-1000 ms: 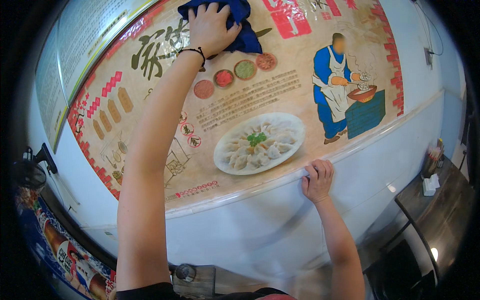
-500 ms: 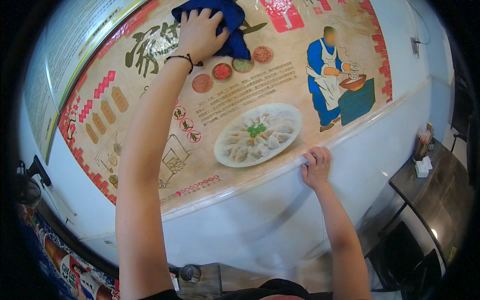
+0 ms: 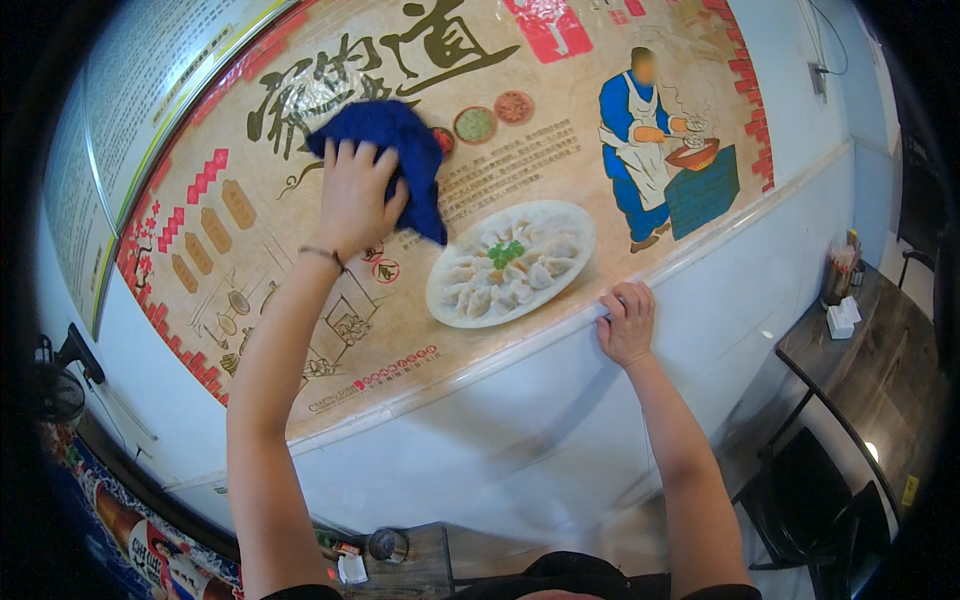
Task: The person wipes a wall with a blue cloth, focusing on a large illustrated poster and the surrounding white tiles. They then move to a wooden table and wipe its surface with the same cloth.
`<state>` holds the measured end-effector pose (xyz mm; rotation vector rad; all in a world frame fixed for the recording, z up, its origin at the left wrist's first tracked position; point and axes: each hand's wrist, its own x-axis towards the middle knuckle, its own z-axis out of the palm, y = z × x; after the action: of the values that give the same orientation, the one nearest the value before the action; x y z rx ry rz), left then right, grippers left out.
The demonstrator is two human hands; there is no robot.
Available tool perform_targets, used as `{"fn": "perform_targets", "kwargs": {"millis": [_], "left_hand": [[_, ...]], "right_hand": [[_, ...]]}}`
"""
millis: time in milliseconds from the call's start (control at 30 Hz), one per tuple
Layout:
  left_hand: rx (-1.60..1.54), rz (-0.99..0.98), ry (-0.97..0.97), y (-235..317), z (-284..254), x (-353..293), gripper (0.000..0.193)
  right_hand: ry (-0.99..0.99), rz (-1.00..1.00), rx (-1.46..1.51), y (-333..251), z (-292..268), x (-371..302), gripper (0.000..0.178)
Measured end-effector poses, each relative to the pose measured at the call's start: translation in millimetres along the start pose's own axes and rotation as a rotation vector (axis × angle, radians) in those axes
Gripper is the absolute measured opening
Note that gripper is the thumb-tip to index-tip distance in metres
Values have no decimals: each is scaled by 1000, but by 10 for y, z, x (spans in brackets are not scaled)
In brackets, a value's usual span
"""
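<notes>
A dark blue cloth (image 3: pixel 415 150) lies bunched against a large tan wall poster (image 3: pixel 560 90). My left hand (image 3: pixel 355 195) presses on the cloth with its fingers spread over it, left of the poster's middle. The picture of a dumpling plate (image 3: pixel 510 265) is just below and right of the cloth. My right hand (image 3: pixel 628 325) rests with bent fingers over the pale ledge (image 3: pixel 520 352) along the poster's lower edge. Its thumb is at the near side of the ledge. The cloth hides part of the poster's print.
At the right, a dark wooden table (image 3: pixel 880 350) bears a white tissue pack (image 3: pixel 843 318) and a holder of sticks (image 3: pixel 840 272). A black chair (image 3: pixel 800 490) stands below it. Another board (image 3: pixel 75 170) hangs at the left. A small table (image 3: pixel 420 555) with a dark round container (image 3: pixel 388 545) is below me.
My left hand has drawn the cloth downward and slightly left over the poster, uncovering the large dark characters at the top. My right hand has stayed on the ledge.
</notes>
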<state>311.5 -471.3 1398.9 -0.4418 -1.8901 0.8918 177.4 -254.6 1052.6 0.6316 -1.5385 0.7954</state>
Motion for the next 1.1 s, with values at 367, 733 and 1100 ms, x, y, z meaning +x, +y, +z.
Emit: {"fn": "perform_targets", "kwargs": {"millis": [367,733,1100], "left_hand": [[-94,125,-274,767,125,-1338,19],[-273,372,-184,1628,553,-414,21],[-301,411,76,1936,809,675,26]], "right_hand": [[2,3,17,-10,35,-12,39],[25,-5,45,51,51,-14,34],[31,0,15,66,59,-54,34]]}}
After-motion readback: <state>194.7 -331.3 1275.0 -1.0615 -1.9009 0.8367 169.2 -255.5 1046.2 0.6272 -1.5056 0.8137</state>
